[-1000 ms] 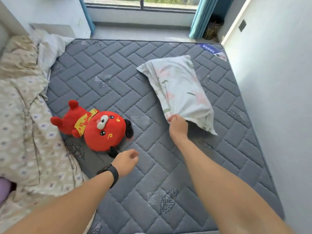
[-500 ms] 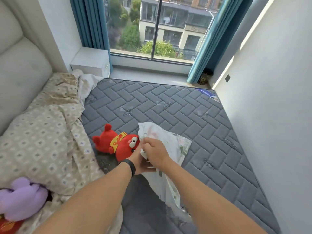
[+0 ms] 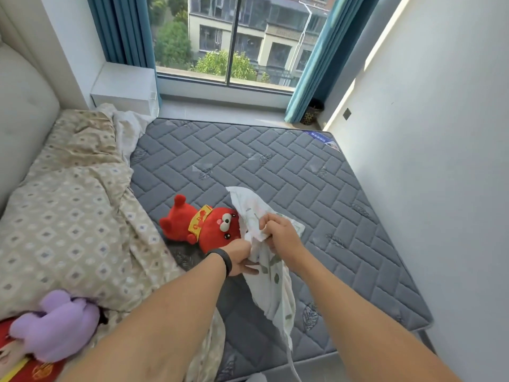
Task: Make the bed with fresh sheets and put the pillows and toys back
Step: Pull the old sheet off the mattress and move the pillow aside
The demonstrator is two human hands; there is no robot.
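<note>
Lifted off the bare mattress [image 3: 275, 172], pillowcase [image 3: 271, 274] hangs gripped by left hand [image 3: 241, 257] and right hand [image 3: 282, 237].

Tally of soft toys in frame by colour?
Red toy on mattress: 1
Purple toy: 1
Red toy under the purple one, partly cut off by the frame edge: 1
Total: 3

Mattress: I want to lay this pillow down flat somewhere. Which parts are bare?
The grey mattress is bare from the red plush toy out to the window end and along the white wall. The left side is crowded: the beige patterned duvet lies bunched there, with a purple plush toy on it. Both hands hold the floral pillow.
</note>
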